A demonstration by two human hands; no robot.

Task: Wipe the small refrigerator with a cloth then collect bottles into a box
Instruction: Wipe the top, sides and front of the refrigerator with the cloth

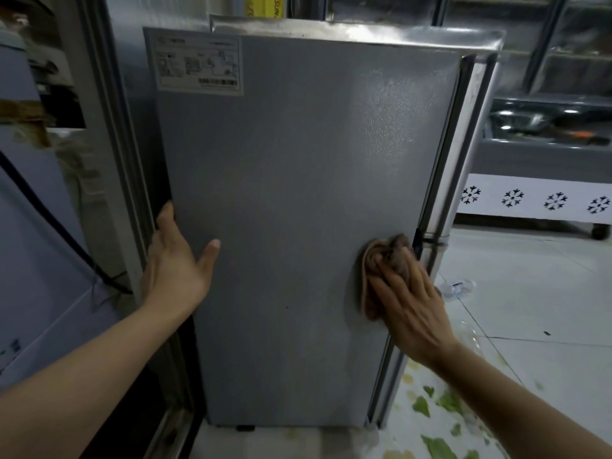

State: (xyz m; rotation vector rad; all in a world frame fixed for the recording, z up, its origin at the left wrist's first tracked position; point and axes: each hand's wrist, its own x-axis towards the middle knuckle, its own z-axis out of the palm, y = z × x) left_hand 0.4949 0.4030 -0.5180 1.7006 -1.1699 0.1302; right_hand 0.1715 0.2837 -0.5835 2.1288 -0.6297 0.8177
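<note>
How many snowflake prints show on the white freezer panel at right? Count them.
4, in a row along the white panel: one nearest the refrigerator at, then, and one at the frame edge. More may lie out of view.

The tiled floor (pixel 530 326) carries the small refrigerator (pixel 298 226). A clear plastic bottle (pixel 458 288) lies beside it. Green leaf scraps (pixel 437 448) lie nearby.

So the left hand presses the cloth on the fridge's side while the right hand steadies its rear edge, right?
Not quite: the hands are swapped. The head view shows the right hand pressing the cloth on the fridge's side, while the left hand steadies its rear edge.
</note>
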